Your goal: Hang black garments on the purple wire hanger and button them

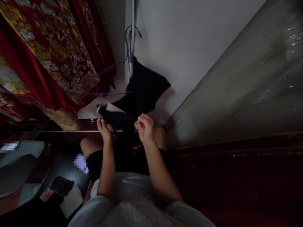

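Note:
A black garment (145, 86) hangs in front of the white wall, near a purple wire hanger (127, 44). It spreads to the left in a fold with a pale tag or card (115, 108) against it. My left hand (104, 130) pinches the left end of the black cloth, fingertips pointing up. My right hand (145, 126) is curled, thumb and fingers closed at the garment's lower edge. The cloth between the two hands is dark, so its shape and exact kind are hard to make out.
Red embroidered garments (63, 50) hang at upper left. A grey, shiny covering (232, 82) slopes along the right. At lower left, a dark table (65, 167) bears a black flat item (62, 185) and papers (71, 201); a grey chair (19, 170) stands beside it.

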Demonstrator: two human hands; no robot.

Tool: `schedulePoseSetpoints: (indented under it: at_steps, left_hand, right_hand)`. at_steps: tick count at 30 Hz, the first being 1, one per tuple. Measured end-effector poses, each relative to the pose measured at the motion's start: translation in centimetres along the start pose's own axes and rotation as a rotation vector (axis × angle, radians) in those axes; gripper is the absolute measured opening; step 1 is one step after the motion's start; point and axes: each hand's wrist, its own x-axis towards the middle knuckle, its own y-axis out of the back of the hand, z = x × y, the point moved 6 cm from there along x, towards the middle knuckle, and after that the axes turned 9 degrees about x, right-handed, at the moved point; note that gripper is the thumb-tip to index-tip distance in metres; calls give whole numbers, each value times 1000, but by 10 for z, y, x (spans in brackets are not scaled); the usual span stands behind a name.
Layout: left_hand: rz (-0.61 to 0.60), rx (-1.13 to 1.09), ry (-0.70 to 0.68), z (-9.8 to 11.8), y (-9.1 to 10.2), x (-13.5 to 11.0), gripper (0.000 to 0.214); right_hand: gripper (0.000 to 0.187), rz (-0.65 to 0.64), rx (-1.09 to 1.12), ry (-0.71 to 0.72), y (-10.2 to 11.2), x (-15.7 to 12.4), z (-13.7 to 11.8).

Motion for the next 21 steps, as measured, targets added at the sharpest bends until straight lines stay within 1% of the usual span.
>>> schedulePoseSetpoints:
  at_steps: [2,4,7,9,11,13,16,17,19,21]
  left_hand:
    - [23,23,7,-2,-7,-24,22]
    - [4,76,-8,10,-13,-31,22]
    - [-35,97,-30,42,-18,-26,25]
    - [-83,41,-36,66,-24,-26,28]
    - [-151,8,-74,87,-33,-33,31]
    - [-232,17,-133,102,-46,-45,31]
    - [-333,60,-208,109,-65,-59,26]
    - [-350,67,-223,109,-69,-60,24]
    - [-356,73,-250,108,-73,-56,22]
    - [-354,67,-292,109,-74,-47,24]
  right_hand:
    - [35,-26,-41,-9,1,-1,-5]
    - [33,-33,-69,-14,4,-1,-7]
    - [38,13,-108,-25,13,1,0]
    - [39,38,-209,-41,19,3,9]
    - [42,27,-337,-43,21,5,18]
    - [56,-65,-413,-49,17,5,24]
    - [70,-243,-376,-85,8,-2,23]
    - [71,-273,-352,-86,6,-5,19]
    - [65,-314,-317,-97,2,-10,9]
    - [60,-390,-317,-151,-5,-12,0]
